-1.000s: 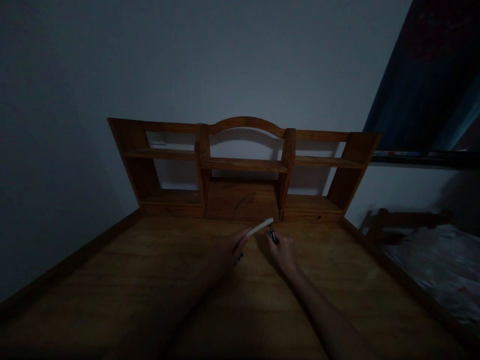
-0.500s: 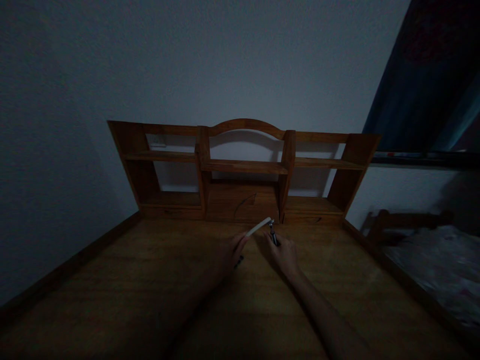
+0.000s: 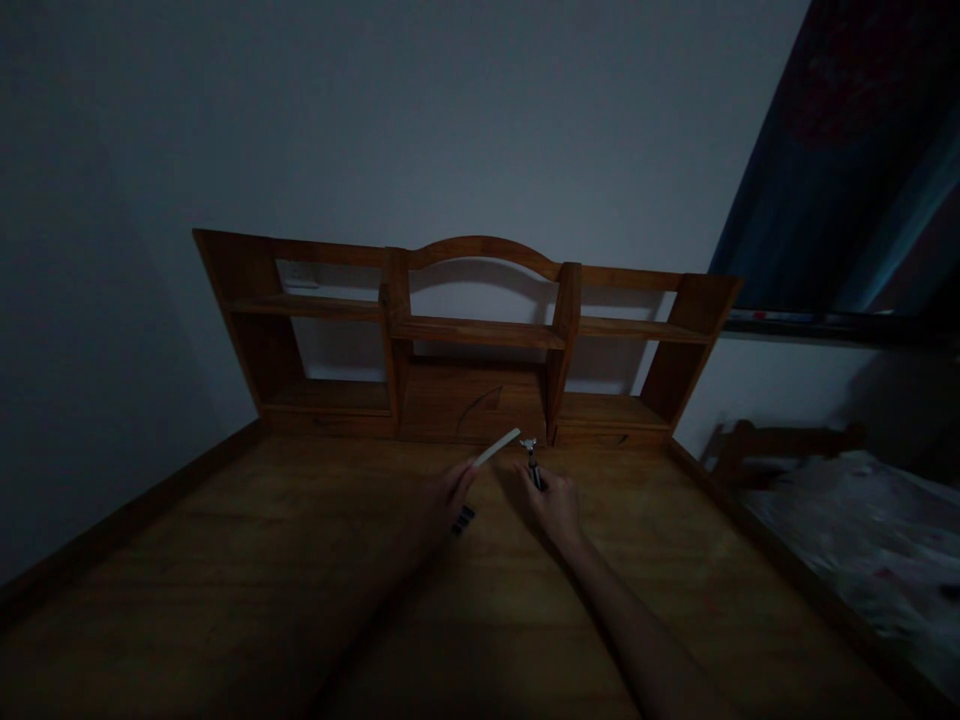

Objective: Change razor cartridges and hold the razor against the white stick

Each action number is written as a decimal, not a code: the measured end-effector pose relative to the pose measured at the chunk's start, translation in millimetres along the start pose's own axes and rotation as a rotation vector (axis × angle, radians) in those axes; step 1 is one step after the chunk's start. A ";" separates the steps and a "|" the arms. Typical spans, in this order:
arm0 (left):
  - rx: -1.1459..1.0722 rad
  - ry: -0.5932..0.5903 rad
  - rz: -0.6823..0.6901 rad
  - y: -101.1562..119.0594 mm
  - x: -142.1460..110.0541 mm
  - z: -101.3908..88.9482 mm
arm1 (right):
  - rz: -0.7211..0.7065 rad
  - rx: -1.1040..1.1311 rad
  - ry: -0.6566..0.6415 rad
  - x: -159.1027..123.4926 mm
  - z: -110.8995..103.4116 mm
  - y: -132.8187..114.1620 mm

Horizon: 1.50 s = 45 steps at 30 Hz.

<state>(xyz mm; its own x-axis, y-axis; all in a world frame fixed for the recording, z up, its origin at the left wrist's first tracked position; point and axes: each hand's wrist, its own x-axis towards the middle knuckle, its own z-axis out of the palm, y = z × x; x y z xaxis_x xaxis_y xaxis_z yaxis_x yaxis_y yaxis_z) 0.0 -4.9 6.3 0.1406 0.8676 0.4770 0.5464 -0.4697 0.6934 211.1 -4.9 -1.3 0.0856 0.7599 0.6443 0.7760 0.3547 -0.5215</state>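
Note:
My left hand is closed around the near end of a flat, pale strip, which slants up to the right. In my right hand is a small dark-handled tool, upright, with a shiny silver head that widens at the top. Its exact kind is too small and dim to tell. The tool's head stands just right of the strip's far tip, with a narrow gap between them. Beside and partly behind my left hand a small black object shows; whether it is held or lies on the table I cannot tell.
Both hands are over a wooden desktop with raised side edges. A wooden shelf unit stands along its back against the wall. To the right are a bed with a crumpled cover and a dark curtain. The light is dim.
The strip's tip and the tool's silver head, which were touching or overlapping, are now slightly apart. The whole view has shifted a little, so both hands appear further left.

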 end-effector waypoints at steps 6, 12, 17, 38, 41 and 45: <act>-0.007 -0.006 0.053 -1.5 -3.4 1.1 | 0.026 0.009 -0.015 -1.1 1.4 0.9; 0.029 0.008 0.024 -3.1 -0.3 6.8 | 0.045 0.019 -0.013 -2.0 2.2 0.3; -0.004 0.072 0.017 -1.9 -1.6 2.8 | 0.030 0.022 -0.018 -1.8 0.4 -2.7; 0.037 0.044 0.017 7.0 -4.1 2.8 | 0.045 0.269 -0.141 -6.4 2.0 -1.7; 0.024 0.054 0.005 4.0 -3.0 0.3 | 0.058 0.300 -0.169 -7.4 2.4 0.1; 0.064 -0.035 0.139 10.8 -4.7 -4.4 | 0.097 0.329 -0.196 -8.5 5.0 2.4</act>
<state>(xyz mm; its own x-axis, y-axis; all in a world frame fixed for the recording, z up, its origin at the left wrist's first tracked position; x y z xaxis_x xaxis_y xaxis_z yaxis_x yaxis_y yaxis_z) 1.7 -14.8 13.9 0.2467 0.8008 0.5458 0.5711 -0.5751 0.5857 209.1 -7.9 -10.8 0.0028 0.8768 0.4809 0.5257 0.4078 -0.7466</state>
